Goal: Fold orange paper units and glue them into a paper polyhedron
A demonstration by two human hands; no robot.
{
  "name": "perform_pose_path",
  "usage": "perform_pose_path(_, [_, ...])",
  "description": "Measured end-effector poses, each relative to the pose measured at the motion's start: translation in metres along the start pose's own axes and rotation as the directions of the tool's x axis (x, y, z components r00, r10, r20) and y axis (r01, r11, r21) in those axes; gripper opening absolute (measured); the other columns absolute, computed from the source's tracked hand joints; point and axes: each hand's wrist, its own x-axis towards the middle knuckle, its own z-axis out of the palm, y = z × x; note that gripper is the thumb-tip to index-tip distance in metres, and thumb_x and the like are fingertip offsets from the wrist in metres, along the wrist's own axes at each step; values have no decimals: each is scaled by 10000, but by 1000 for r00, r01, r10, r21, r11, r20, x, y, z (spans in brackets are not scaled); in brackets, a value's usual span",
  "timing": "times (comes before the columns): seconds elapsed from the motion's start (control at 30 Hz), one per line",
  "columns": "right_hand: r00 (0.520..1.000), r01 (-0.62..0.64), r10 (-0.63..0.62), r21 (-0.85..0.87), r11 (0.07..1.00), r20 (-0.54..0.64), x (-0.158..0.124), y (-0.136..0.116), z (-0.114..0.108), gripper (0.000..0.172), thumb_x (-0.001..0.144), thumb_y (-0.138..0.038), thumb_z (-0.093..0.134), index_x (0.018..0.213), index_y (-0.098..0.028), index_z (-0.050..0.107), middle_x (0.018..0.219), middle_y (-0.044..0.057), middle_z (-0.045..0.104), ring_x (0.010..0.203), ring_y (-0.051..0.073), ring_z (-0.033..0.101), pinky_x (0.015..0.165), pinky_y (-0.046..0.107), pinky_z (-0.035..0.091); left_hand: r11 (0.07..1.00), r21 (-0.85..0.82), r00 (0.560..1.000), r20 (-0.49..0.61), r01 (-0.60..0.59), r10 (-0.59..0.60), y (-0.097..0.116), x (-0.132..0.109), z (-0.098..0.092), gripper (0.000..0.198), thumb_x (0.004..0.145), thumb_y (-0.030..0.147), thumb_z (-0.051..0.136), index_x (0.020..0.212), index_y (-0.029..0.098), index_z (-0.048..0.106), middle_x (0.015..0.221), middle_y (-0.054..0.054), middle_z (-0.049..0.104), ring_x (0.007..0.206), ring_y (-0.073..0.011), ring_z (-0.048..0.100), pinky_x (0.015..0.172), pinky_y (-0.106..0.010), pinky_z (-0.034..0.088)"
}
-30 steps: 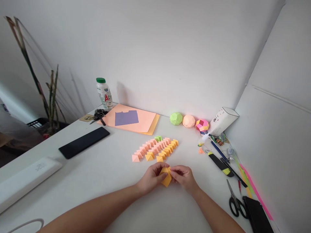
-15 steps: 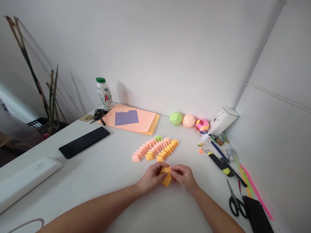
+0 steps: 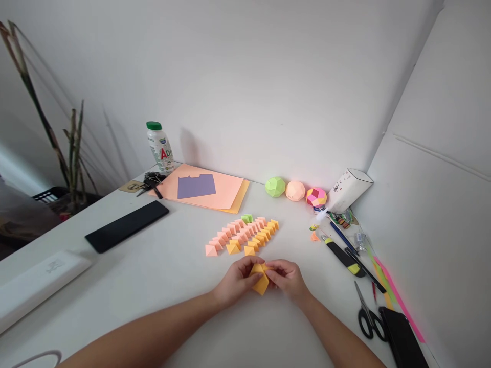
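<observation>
Both hands, left hand (image 3: 235, 282) and right hand (image 3: 288, 279), pinch the folded orange paper piece (image 3: 260, 279) between their fingers.

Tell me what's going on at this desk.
A person works at a white desk. The left hand and right hand together pinch a folded orange paper piece just above the surface. Beyond the hands lie rows of small folded paper units, pink and orange. Three paper balls sit by the wall, and scissors lie to the right.
</observation>
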Motion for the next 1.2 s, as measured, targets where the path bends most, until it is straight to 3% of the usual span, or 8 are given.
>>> perform_pose_path(0.27, [1000, 3, -3, -35, 999, 6, -2, -3, 1, 241, 744, -373, 660, 908, -199, 692, 743, 19, 691, 593, 148, 624, 523, 255, 514, 999, -45, 1000, -17, -15, 14, -4, 1, 0, 328, 708, 367, 686, 958, 193, 565, 867, -32, 639, 805, -191, 610, 714, -335, 481])
perform_pose_path(0.53, [998, 67, -65, -82, 994, 25, -2, -4, 3, 187, 746, -322, 654, 868, -189, 702, 744, 31, 698, 621, 162, 642, 547, 268, 539, 998, 56, 1000, -20, -2, 3, -5, 2, 0, 363, 713, 387, 671, 1004, 193, 574, 866, -37, 611, 823, -193, 586, 740, -347, 477])
perform_pose_path(0.67, [996, 90, -87, -96, 991, 35, -2, -1, 2, 180, 744, -293, 647, 874, -180, 697, 748, 36, 697, 599, 159, 634, 541, 273, 536, 973, 204, 992, -48, -107, 119, -5, 3, 0, 254, 733, 383, 649, 906, 198, 630, 879, -53, 567, 860, -206, 558, 760, -348, 479])
perform_pose_path(0.83, [987, 153, -145, -144, 978, 62, -3, -3, 0, 181, 791, -267, 588, 907, -169, 687, 670, 23, 663, 526, 120, 571, 486, 233, 474, 921, 340, 972, -67, -192, 227, -4, 4, 0, 189, 745, 360, 631, 847, 204, 663, 1041, -88, 514, 996, -231, 514, 787, -324, 479])
perform_pose_path(1.0, [977, 203, -190, -148, 968, 98, -4, -5, 2, 201, 772, -272, 618, 939, -171, 663, 748, 43, 684, 613, 145, 610, 552, 254, 498, 918, 386, 991, -51, -91, 120, -1, 2, 2, 211, 786, 364, 573, 828, 170, 644, 804, -49, 595, 734, -169, 561, 666, -292, 468])
perform_pose_path(1.2, [988, 152, -145, -161, 975, 55, -4, 0, 4, 174, 780, -286, 628, 921, -186, 637, 786, 47, 706, 688, 169, 655, 603, 263, 528, 938, 345, 998, -54, -20, 41, 2, -2, 3, 269, 793, 408, 558, 802, 154, 645, 696, -7, 572, 471, -78, 459, 445, -216, 370])
